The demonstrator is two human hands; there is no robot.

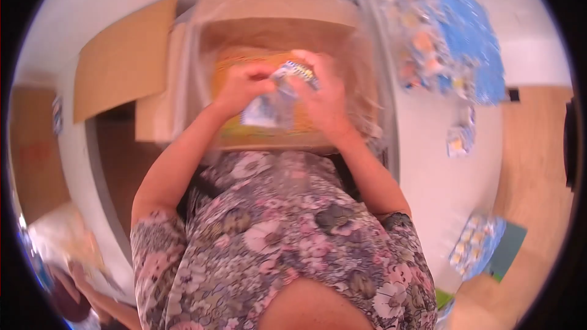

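Both my hands are over an open cardboard box (278, 6) lined with clear plastic film. Between them is a small clear plastic packet (292, 72) with a blue, white and yellow printed top. My right hand (323, 95) has its fingers closed round the packet's top. At the packet's left edge, my left hand (244, 88) has its thumb and fingers pinched together. A white and blue piece (260, 113) shows below the hands; whether it belongs to the packet I cannot tell. Orange and yellow contents (235, 64) lie in the box, blurred.
On the white table to the right, a heap of small clear packets (425, 46) lies against a blue bag (471, 30). A loose packet (460, 140) lies nearer me. A box flap (125, 55) sticks out left. At lower left, another person's arm (101, 299) shows.
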